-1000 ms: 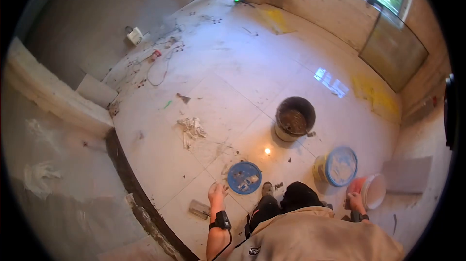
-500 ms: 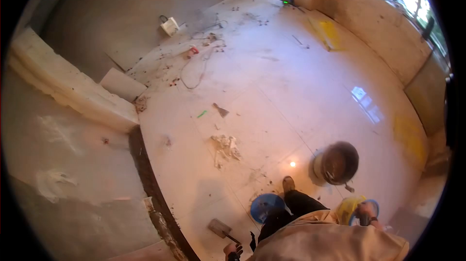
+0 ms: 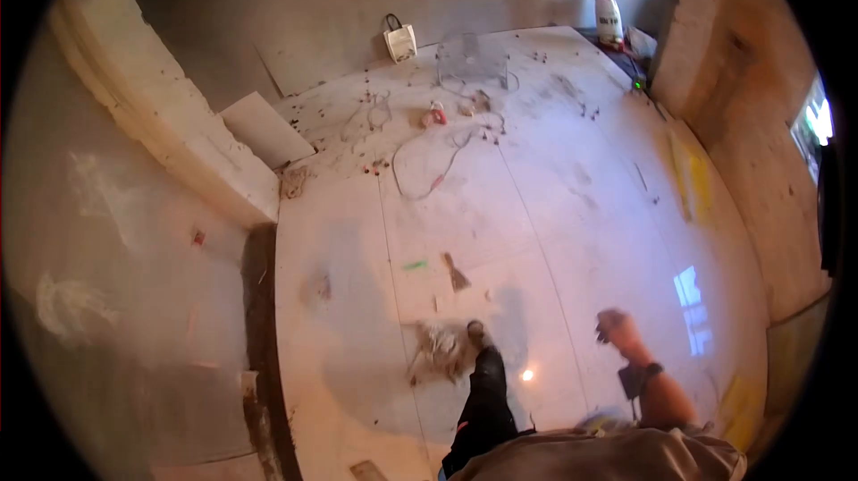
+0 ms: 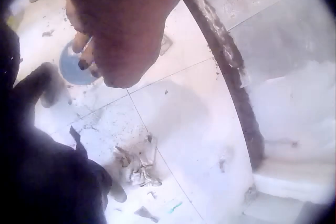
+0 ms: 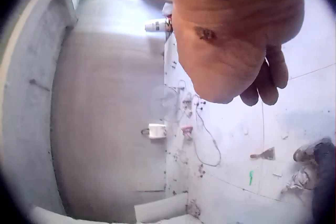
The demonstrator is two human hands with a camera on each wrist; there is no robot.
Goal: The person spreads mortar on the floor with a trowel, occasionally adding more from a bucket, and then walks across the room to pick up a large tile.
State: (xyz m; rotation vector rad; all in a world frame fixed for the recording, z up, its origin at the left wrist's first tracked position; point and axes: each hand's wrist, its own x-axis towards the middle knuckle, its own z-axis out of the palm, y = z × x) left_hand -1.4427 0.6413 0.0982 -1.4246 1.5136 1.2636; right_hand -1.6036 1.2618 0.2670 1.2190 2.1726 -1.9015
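Observation:
Seen in the head view, my right hand (image 3: 623, 333) hangs over the tiled floor to the right of my leg. Its fingers bend loosely around nothing in the right wrist view (image 5: 236, 40). My left hand (image 4: 121, 29) shows only in the left wrist view, loosely bent with nothing visible in it; part of the blue bucket lid (image 4: 73, 70) lies beyond its fingers. A crumpled rag (image 3: 438, 354) lies beside my foot. Farther ahead are a scraper (image 3: 456, 274) and a green strip (image 3: 416, 265).
A red tool (image 3: 435, 116) and its cable (image 3: 411, 190) lie among small bits on the floor. A white box (image 3: 400, 43) leans at the back wall. A dark trench (image 3: 260, 302) runs along the left edge. A trowel (image 3: 366, 470) shows at the bottom.
The view has turned left and moved forward, with a foot now beside the rag. My right hand has left the buckets and swung forward; my left hand has dropped out of the head view.

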